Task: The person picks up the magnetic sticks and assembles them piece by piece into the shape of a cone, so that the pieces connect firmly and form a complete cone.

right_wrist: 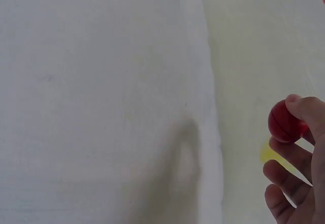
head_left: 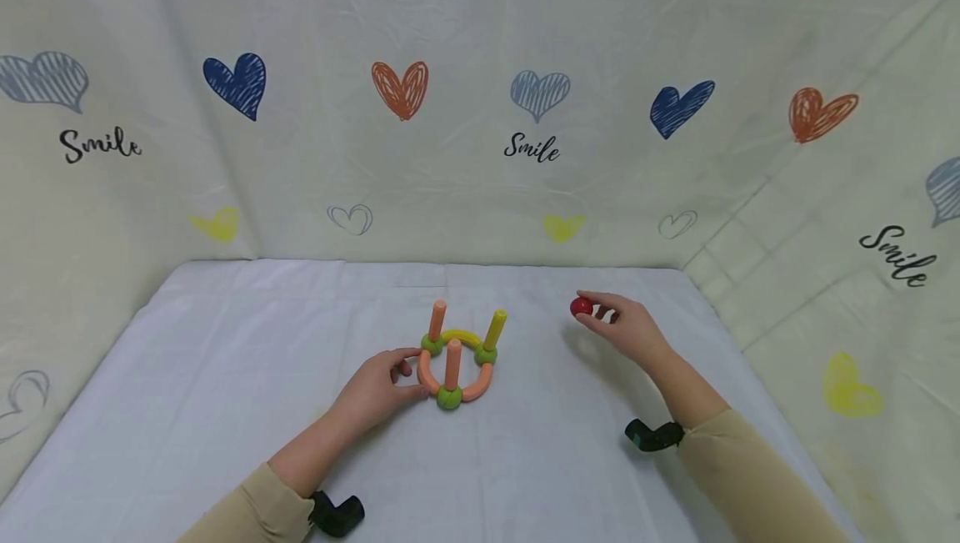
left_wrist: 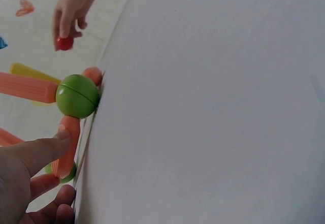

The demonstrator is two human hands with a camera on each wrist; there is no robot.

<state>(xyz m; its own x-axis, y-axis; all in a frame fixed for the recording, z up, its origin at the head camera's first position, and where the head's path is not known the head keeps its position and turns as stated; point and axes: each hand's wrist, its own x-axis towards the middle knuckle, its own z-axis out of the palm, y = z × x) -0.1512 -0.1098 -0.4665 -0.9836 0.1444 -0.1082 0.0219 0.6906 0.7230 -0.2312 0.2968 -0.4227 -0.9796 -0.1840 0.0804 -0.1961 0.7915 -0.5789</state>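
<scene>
On the table stands a ring-shaped toy frame: green balls joined by curved orange rods and a curved yellow rod. Two straight orange rods and a straight yellow rod rise from the balls. My left hand grips the curved orange rod on the ring's left side; the left wrist view shows its thumb lying across that rod. To the right of the frame, my right hand pinches a red ball between thumb and fingers, raised above the tabletop.
A white cloth covers the table. Behind it and to the right hang pale curtains printed with hearts and words. A black strap-on device sits at the left wrist, and another black device at the right.
</scene>
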